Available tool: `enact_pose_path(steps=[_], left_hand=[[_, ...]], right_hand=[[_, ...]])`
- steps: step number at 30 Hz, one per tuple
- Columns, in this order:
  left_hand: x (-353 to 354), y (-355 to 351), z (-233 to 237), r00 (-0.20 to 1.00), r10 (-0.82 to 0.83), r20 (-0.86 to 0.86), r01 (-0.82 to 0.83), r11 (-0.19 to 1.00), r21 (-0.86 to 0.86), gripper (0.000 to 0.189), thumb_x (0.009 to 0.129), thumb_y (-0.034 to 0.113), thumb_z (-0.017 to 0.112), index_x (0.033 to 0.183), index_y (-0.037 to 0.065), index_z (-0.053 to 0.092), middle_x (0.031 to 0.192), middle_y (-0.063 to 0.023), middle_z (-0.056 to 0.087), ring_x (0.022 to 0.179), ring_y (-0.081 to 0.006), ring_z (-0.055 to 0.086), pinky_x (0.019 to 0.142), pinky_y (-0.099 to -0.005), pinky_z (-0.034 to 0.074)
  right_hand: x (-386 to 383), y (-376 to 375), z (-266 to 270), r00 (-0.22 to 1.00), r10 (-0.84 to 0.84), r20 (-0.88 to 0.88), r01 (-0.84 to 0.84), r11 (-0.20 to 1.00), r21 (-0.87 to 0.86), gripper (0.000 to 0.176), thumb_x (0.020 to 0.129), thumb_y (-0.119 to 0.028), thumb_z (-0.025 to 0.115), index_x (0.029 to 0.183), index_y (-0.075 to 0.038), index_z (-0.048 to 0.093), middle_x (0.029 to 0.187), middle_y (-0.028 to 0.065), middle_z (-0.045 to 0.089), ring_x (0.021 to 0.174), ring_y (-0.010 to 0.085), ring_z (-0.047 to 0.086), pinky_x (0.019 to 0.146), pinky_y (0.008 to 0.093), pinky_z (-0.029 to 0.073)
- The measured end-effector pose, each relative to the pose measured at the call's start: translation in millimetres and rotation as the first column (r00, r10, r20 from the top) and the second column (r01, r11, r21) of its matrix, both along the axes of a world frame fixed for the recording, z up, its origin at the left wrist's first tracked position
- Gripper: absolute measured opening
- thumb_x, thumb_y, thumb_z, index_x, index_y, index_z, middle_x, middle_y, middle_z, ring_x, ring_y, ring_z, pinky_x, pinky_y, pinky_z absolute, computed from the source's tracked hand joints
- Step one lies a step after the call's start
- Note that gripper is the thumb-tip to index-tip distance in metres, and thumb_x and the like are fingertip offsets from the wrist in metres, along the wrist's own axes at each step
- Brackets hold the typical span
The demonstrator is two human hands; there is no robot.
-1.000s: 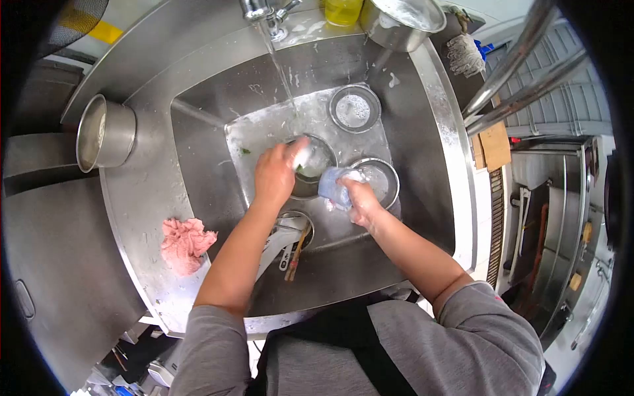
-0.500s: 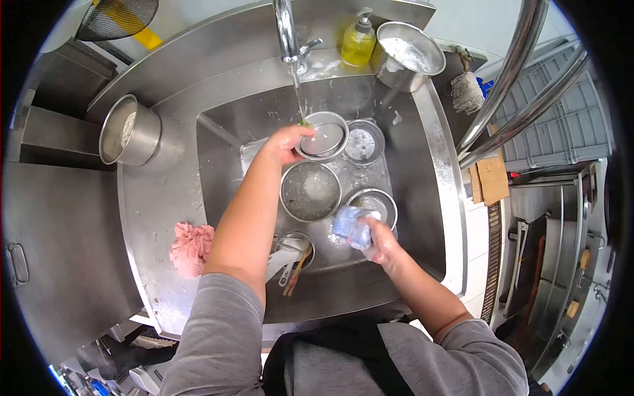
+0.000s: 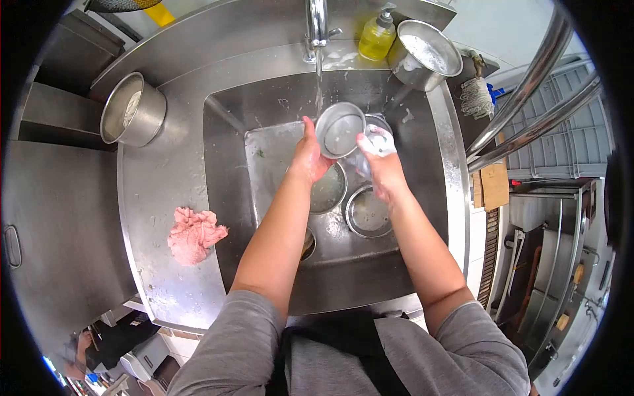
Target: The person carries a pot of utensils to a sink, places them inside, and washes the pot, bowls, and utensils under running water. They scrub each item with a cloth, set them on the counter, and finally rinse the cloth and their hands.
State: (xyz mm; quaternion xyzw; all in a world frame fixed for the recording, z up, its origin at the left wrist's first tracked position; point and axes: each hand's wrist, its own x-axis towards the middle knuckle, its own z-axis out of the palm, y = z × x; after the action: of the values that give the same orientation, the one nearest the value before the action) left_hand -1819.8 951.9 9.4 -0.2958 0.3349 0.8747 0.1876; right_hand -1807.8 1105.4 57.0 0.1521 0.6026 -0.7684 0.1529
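Note:
Near the sink's middle, under the faucet (image 3: 317, 26), my left hand (image 3: 310, 157) grips the left and lower side of a round metal bowl (image 3: 341, 129). At the bowl's right side, my right hand (image 3: 379, 158) presses a soapy, bluish-white sponge or cloth (image 3: 380, 142) against it. Below my hands, another bowl (image 3: 327, 191) holds cloudy water and is partly hidden by my left arm. A shallow round pan (image 3: 370, 212) rests lower right of it. One more bowl (image 3: 380, 121) is mostly hidden behind my right hand.
A pink cloth (image 3: 193, 235) lies on the left ledge (image 3: 145, 198), below a metal pot (image 3: 134, 109). A yellow soap bottle (image 3: 377, 39) and a sudsy pot (image 3: 426, 55) stand at the back right. Part of another person (image 3: 119, 343) shows at lower left.
My left hand has raised the bowl. My right hand has moved up and left from the lower pan to this bowl with the sponge or cloth. The view has shifted slightly.

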Motion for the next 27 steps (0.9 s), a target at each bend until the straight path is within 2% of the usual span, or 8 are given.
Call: enact_pose_path(steps=[5, 8, 10, 13, 21, 22, 25, 27], left_hand=[[2.3, -12.5, -5.1, 0.984, 0.128, -0.126, -0.112, 0.986, 0.122, 0.046, 0.095, 0.043, 0.048, 0.129, 0.012, 0.048, 0.125, -0.0064, 0.054, 0.114, -0.0227, 0.052, 0.094, -0.0406, 0.043], [6.9, -19.6, 5.0, 0.97, 0.097, -0.224, -0.158, 0.95, -0.271, 0.037, 0.091, 0.013, 0.053, 0.128, 0.013, 0.051, 0.126, -0.0092, 0.054, 0.114, -0.0237, 0.052, 0.097, -0.0376, 0.041], [10.2, -17.8, 36.7, 0.849, -0.322, -0.418, -0.322, 0.312, -0.894, 0.044, 0.084, -0.002, 0.052, 0.125, 0.014, 0.053, 0.119, -0.0123, 0.057, 0.113, -0.0266, 0.053, 0.096, -0.0348, 0.042], [16.8, -5.3, 59.8, 0.869, -0.349, -0.351, -0.309, 0.171, -0.936, 0.049, 0.08, -0.001, 0.057, 0.123, 0.022, 0.056, 0.103, -0.0137, 0.057, 0.099, -0.0304, 0.057, 0.085, -0.035, 0.046], [89.2, 11.9, -41.3, 0.94, -0.264, -0.216, -0.091, 0.415, -0.905, 0.03, 0.095, 0.021, 0.047, 0.123, 0.02, 0.057, 0.11, -0.0171, 0.06, 0.101, -0.034, 0.058, 0.089, -0.0375, 0.044], [102.7, 22.5, -31.2, 0.966, -0.133, -0.22, -0.082, 0.651, -0.754, 0.03, 0.096, 0.026, 0.045, 0.123, 0.019, 0.057, 0.113, -0.0179, 0.061, 0.103, -0.0331, 0.059, 0.09, -0.0364, 0.044], [112.1, 28.8, -31.4, 0.945, -0.316, 0.081, 0.174, 0.28, -0.944, 0.034, 0.099, 0.027, 0.041, 0.126, 0.012, 0.053, 0.114, -0.0112, 0.061, 0.101, -0.0184, 0.057, 0.088, -0.0298, 0.044], [112.3, -9.9, -64.5, 0.909, -0.411, 0.064, 0.297, 0.534, -0.791, 0.035, 0.098, 0.031, 0.045, 0.126, 0.013, 0.055, 0.11, -0.008, 0.063, 0.099, -0.0143, 0.058, 0.084, -0.0282, 0.045]], right_hand=[[-16.4, -4.5, -21.5, 0.976, 0.134, -0.174, -0.12, 0.989, 0.089, 0.051, 0.077, -0.022, 0.078, 0.114, -0.001, 0.05, 0.104, 0.0067, 0.06, 0.095, 0.0144, 0.056, 0.084, 0.0277, 0.044], [-16.3, 5.7, -9.3, 0.992, -0.124, -0.013, 0.124, 0.99, 0.065, 0.035, 0.081, -0.016, 0.072, 0.106, 0.0, 0.054, 0.1, 0.0069, 0.061, 0.09, 0.0161, 0.057, 0.079, 0.0292, 0.047], [-11.9, 10.5, -29.2, 0.93, -0.231, -0.286, 0.282, 0.948, 0.148, 0.025, 0.083, -0.012, 0.066, 0.104, -0.003, 0.056, 0.099, 0.0099, 0.061, 0.089, 0.0204, 0.06, 0.079, 0.03, 0.048], [9.4, -7.1, -19.9, 0.67, 0.276, -0.689, 0.276, 0.77, 0.576, 0.027, 0.079, -0.006, 0.065, 0.104, -0.003, 0.058, 0.1, 0.0131, 0.061, 0.092, 0.0245, 0.06, 0.082, 0.032, 0.047], [56.2, -36.8, -67.2, 0.908, 0.419, -0.027, -0.357, 0.805, 0.474, 0.029, 0.077, -0.005, 0.061, 0.105, 0.0, 0.057, 0.088, 0.0162, 0.064, 0.076, 0.0303, 0.065, 0.073, 0.04, 0.05], [65.7, -35.7, -72.9, 0.912, 0.41, -0.014, -0.355, 0.806, 0.473, 0.029, 0.077, -0.005, 0.061, 0.105, 0.0, 0.057, 0.088, 0.0162, 0.064, 0.076, 0.0303, 0.065, 0.073, 0.04, 0.05], [102.1, -38.4, -112.5, 0.896, 0.429, -0.116, -0.307, 0.787, 0.536, 0.029, 0.079, -0.009, 0.058, 0.106, 0.0, 0.058, 0.093, 0.0209, 0.063, 0.085, 0.034, 0.063, 0.078, 0.0425, 0.048], [124.2, -36.1, -126.8, 0.873, 0.451, -0.184, -0.275, 0.768, 0.578, 0.029, 0.079, -0.012, 0.056, 0.106, 0.0, 0.058, 0.097, 0.0241, 0.063, 0.091, 0.0365, 0.062, 0.082, 0.0441, 0.048]])
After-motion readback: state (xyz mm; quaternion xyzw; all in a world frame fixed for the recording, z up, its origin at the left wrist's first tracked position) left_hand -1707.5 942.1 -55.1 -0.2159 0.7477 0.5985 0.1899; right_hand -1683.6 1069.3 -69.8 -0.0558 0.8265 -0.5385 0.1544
